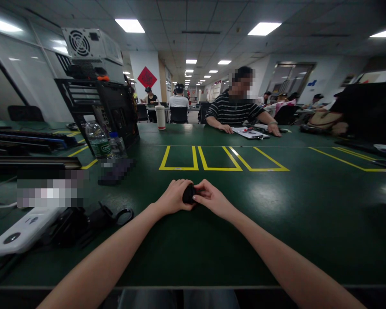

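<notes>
Over the green table (244, 240), both my hands meet around a small black rounded object (188, 194) whose exact kind I cannot make out. My left hand (174, 196) is closed around it from the left, with fingers curled over its top and the thumb low. From the right, my right hand (212, 198) pinches its near edge between thumb and fingertips. Part of the object is hidden by the fingers. Yellow tape outlines (179, 168) lie on the tabletop just beyond my hands.
To the left are a white device (22, 227), a black ring (125, 216), a water bottle (98, 137) and an open computer case (116, 107). A white tumbler (161, 117) stands farther back. Across the table sits a person (234, 107) by a clipboard (250, 132).
</notes>
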The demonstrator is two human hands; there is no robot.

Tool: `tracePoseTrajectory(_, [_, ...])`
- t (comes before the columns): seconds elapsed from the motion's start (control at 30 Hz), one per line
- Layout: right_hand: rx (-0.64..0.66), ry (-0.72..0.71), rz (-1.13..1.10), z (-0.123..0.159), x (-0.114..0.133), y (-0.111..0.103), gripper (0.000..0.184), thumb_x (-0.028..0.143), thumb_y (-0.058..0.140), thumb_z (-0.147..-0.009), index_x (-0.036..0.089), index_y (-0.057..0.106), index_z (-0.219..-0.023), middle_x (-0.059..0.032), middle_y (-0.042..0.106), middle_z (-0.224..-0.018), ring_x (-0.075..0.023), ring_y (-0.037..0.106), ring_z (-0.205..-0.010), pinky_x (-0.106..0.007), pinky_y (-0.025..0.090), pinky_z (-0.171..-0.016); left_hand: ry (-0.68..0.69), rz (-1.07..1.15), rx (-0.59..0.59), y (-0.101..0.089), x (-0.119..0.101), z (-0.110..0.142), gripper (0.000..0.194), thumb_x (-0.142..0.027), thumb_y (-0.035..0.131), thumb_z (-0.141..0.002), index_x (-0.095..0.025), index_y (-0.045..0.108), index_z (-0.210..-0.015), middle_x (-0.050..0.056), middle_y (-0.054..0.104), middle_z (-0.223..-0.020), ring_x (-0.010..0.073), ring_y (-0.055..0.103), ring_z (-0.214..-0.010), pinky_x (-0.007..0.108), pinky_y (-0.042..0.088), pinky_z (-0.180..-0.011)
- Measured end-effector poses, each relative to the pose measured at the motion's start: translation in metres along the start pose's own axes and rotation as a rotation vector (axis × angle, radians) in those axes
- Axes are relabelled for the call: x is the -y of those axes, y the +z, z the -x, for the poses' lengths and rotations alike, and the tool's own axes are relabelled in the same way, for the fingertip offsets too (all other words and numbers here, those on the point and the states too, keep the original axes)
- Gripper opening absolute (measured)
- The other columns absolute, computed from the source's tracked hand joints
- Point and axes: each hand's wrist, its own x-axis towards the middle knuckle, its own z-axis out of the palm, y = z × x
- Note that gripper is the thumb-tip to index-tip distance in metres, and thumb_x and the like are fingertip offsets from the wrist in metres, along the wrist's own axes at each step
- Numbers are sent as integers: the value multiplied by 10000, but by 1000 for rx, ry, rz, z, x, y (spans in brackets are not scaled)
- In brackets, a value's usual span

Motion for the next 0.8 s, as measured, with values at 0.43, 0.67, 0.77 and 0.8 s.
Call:
tracePoseTrajectory(0.43, [31,2,10,1,0,1,252,210,578,-746,222,466,-971,-3,544,-1016,-182,581,-941,-368,487,-823,11,-6,2,-1,-1,0,552,-323,672,-602,-178,420,-1071,71,545,-995,248,519,-910,352,375,-767])
tracePoseTrajectory(0.67, [1,0,-1,-1,0,0,216,195,560,-759,215,467,-953,-3,549,-991,-177,588,-937,-362,496,-824,6,0,2,-2,-2,0,542,-356,663,-620,-175,426,-1073,69,544,-992,240,522,-897,353,377,-766])
tracePoseTrajectory(0.77, [-35,22,-4,-2,-2,1,293,172,592,-730,217,456,-986,-15,531,-1044,-181,581,-954,-365,493,-832,1,3,13,-2,-2,0,532,-345,668,-614,-181,434,-1063,61,550,-972,240,526,-886,351,380,-757])
tracePoseTrajectory(0.8, [-36,40,-8,-2,-2,1,301,177,593,-731,215,453,-995,-20,536,-1039,-181,585,-947,-369,493,-832,-2,2,12,-3,-2,0,532,-340,672,-608,-182,436,-1058,60,551,-968,241,526,-886,351,381,-755])
